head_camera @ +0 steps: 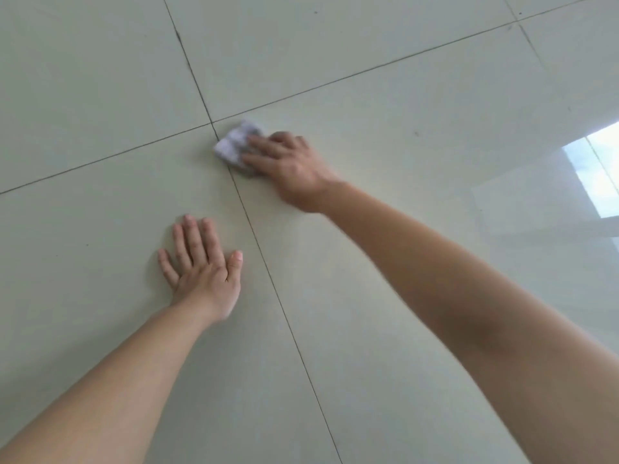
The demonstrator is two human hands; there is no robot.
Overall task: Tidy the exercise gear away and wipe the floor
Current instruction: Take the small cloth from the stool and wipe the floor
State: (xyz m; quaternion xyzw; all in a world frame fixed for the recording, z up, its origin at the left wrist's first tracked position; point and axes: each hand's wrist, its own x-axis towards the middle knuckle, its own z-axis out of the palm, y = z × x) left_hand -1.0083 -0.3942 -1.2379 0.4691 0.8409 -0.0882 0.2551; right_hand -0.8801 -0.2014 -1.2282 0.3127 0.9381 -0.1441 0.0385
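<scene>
A small crumpled white-grey cloth lies on the pale tiled floor, right where two dark grout lines cross. My right hand presses down on the cloth's right part with straight fingers, covering that side of it; the hand is blurred. Nearer to me and to the left, my left hand rests flat on a tile, fingers spread, holding nothing. No exercise gear is in view.
Large glossy cream tiles with dark grout lines fill the whole view. A bright window reflection shines on the floor at the right edge. Small dark specks dot some tiles.
</scene>
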